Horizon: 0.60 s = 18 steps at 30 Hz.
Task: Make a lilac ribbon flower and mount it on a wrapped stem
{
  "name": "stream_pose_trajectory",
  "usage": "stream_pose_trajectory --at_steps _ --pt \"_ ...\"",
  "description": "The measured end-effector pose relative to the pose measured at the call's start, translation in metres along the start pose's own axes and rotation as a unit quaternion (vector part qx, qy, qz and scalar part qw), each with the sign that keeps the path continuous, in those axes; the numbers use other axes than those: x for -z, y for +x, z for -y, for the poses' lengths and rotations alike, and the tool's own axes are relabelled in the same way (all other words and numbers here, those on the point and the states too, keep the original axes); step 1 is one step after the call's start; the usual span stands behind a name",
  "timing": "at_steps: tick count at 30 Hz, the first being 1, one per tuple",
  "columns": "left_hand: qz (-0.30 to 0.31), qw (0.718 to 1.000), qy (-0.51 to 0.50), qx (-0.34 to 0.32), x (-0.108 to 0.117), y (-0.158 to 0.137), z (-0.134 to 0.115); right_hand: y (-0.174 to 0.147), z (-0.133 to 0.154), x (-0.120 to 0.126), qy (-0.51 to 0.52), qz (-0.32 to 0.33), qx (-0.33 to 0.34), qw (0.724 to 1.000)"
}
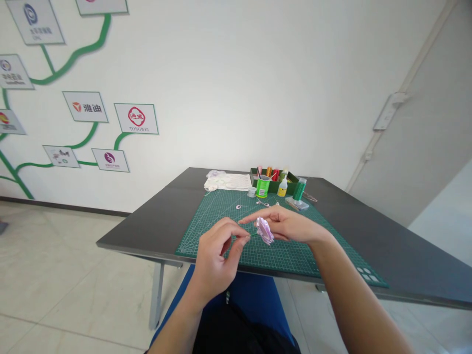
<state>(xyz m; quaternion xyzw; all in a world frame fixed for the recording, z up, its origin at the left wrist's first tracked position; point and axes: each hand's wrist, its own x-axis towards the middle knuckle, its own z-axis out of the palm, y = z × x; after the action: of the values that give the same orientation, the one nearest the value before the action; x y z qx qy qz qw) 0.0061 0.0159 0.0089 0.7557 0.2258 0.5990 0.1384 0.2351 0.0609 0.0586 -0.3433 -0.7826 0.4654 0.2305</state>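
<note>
Between my hands is a small pale purple flower point(264, 231) on a thin green stem point(253, 235). My left hand point(220, 250) is closed in a pinch, thumb and forefinger gripping the stem's end. Just behind the flower, my right hand point(291, 224) has its index finger stretched out towards the left fingertips. The flower covers part of the right hand's other fingers, and I cannot tell whether they touch it. Beyond the hands, small purple and white pieces point(238, 207) lie on the green cutting mat point(217, 211).
At the back of the dark table point(162, 206) stand a green can point(262, 187), a small glue bottle point(282, 188) and a green thread spool point(299, 189). Behind them is a dark green box point(291, 188) with coloured spools. White cloth point(230, 181) lies at the back left.
</note>
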Motion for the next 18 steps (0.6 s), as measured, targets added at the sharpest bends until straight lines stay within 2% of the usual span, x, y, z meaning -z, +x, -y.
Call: stream_pose_trajectory --at_steps 5,9,11,14,18 --pt "-0.025 0.998 -0.029 0.040 0.002 0.001 0.006 -0.021 -0.026 -0.032 0.074 0.009 -0.005 0.997" --pt "-0.016 0.986 -0.129 0.105 -0.003 0.003 0.015 -0.041 -0.037 -0.051 0.126 -0.016 -0.014 0.992" --pt "0.003 0.966 -0.206 0.159 -0.006 0.004 0.019 -0.049 -0.040 -0.058 0.135 -0.045 -0.010 0.990" --pt "0.029 0.919 -0.312 0.238 -0.008 0.005 0.024 -0.055 -0.044 -0.068 0.153 -0.096 -0.002 0.983" --pt "0.041 0.871 -0.398 0.285 -0.010 0.007 0.027 -0.051 -0.057 -0.082 0.220 -0.155 0.015 0.963"
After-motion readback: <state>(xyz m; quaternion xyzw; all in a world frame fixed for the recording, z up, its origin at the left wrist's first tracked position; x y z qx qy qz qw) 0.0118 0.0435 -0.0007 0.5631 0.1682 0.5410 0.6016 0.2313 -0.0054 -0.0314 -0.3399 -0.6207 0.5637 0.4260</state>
